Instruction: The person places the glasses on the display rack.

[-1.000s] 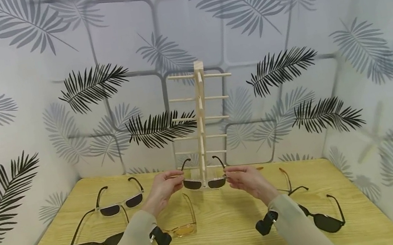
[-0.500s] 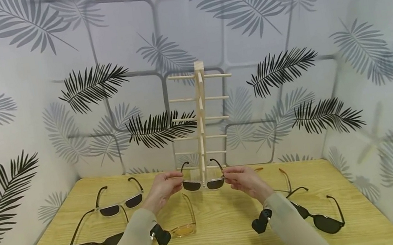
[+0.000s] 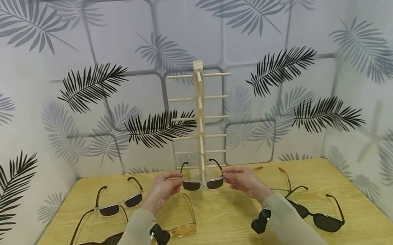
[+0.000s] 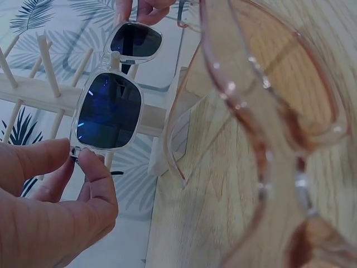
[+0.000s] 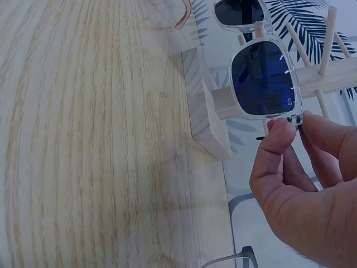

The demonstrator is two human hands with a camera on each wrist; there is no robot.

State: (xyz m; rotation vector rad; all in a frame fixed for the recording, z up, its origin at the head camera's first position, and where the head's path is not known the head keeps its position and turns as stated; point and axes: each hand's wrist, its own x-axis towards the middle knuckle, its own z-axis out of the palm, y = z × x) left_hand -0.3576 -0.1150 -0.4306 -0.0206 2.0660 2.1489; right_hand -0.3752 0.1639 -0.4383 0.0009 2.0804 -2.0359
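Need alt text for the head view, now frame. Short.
Two hands, left hand and right hand, pinch the ends of clear-framed sunglasses at the foot of a wooden rack. Other pairs lie on the wooden table.

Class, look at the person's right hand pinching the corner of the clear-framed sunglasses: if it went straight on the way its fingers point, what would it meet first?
Most likely the wooden rack: the right hand holds the sunglasses just in front of the lowest pegs. Depth is uncertain.
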